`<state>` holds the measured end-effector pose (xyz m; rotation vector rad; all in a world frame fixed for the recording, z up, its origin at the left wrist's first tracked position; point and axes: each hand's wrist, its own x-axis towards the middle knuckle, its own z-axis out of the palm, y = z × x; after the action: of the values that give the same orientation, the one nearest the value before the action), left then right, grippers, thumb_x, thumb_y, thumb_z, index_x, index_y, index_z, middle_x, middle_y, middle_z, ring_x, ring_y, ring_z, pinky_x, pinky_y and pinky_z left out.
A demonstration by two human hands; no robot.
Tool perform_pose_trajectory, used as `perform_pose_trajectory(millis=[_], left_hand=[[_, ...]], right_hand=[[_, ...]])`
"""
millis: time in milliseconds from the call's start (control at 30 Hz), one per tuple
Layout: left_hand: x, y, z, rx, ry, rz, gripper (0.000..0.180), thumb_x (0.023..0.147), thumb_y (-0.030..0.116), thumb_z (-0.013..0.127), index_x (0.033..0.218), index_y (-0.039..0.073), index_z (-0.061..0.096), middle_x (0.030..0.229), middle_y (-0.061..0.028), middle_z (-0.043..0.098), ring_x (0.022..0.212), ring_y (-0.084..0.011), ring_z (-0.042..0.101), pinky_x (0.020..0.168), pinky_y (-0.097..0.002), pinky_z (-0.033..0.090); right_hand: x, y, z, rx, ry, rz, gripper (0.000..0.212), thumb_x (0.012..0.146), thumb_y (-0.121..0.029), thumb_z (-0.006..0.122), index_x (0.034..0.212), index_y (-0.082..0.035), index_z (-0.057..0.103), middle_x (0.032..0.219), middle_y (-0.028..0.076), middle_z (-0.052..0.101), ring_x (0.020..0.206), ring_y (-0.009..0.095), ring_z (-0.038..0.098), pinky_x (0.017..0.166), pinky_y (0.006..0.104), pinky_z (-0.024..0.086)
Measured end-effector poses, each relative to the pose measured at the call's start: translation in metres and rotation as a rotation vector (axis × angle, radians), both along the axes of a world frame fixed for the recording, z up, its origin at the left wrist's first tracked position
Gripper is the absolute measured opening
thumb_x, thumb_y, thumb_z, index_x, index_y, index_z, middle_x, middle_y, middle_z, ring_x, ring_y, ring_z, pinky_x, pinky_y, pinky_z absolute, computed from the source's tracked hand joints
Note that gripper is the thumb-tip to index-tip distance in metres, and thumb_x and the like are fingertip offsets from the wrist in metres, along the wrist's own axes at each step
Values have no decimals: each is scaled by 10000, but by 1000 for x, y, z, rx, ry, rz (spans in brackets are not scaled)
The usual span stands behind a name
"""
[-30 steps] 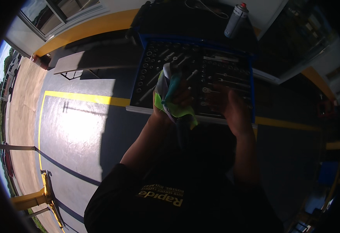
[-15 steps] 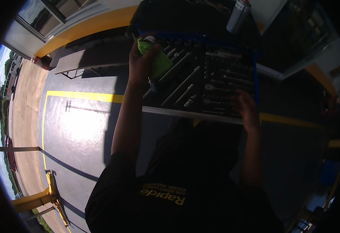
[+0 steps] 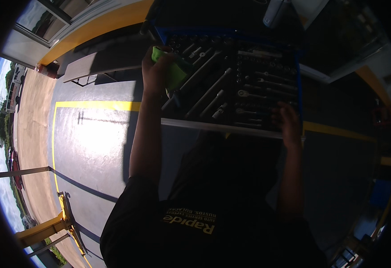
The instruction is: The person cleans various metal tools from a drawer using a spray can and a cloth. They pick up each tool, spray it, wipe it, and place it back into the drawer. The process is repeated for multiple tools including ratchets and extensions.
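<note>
My left hand [image 3: 154, 73] is closed round a bright green cloth [image 3: 176, 77] over the left side of an open tool drawer [image 3: 231, 129]. A small pale blue-grey thing [image 3: 176, 99] shows just below the cloth; I cannot tell whether it is held or lies in the drawer. Extension bars [image 3: 210, 92] lie slantwise in the drawer's left half, with sockets [image 3: 195, 39] along the back. My right hand [image 3: 289, 123] hovers over the front right part, fingers apart and in shadow, near ratchets [image 3: 244, 93] lying crosswise. Nothing shows in its fingers.
A spray can [image 3: 273, 14] stands on the dark cabinet top behind the drawer. A long bench [image 3: 84, 69] lies to the left. A yellow lift arm [image 3: 48, 230] reaches in at lower left, above the grey floor with its yellow line [image 3: 101, 105].
My left hand and the cloth have shifted slightly left and down over the drawer. My right hand stays over the right side, its fingers somewhat more curled. The whole view has moved a little.
</note>
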<state>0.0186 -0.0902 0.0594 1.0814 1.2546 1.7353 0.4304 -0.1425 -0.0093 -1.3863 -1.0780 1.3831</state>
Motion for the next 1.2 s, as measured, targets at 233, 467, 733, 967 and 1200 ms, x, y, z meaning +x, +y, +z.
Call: perform_pose_trajectory(millis=[233,467,733,967,1200], left_hand=[[-17,21,30,-150,841,-279,459,831,268,699,1212,29,609,1022,-145,693,892,-258,692,796,-376,551],[28,69,53,82,1782,-554,395,887,357,613,1195,111,640,1100,-157,675,1009,-301,672,838,-416,546],[85,120,-27,395,2007,-473,230,827,208,619,1017,84,662,984,-121,673,951,-267,665,809,-431,537],[80,106,-102,569,1865,-431,312,871,159,574,1175,93,598,1167,-89,594,1067,-262,595,893,-422,495],[53,43,-84,416,1659,-446,456,920,154,546,1373,125,507,1441,-106,480,1330,-284,464,1081,-444,413]], right_hand=[[5,-4,-1,27,22,9,397,953,-323,623,1238,-49,586,1045,96,675,929,162,659,815,320,556],[5,-5,8,65,57,8,351,962,-274,613,1224,-41,589,1009,89,670,890,150,654,797,298,554],[4,-6,7,97,43,20,336,962,-261,604,1217,-44,585,989,83,651,849,129,630,780,284,539],[8,-6,-4,99,106,28,326,977,-251,581,1234,-49,574,988,77,644,836,131,626,776,282,534],[12,-5,-2,61,208,54,323,987,-239,565,1246,-48,568,982,59,637,854,129,620,790,294,529]])
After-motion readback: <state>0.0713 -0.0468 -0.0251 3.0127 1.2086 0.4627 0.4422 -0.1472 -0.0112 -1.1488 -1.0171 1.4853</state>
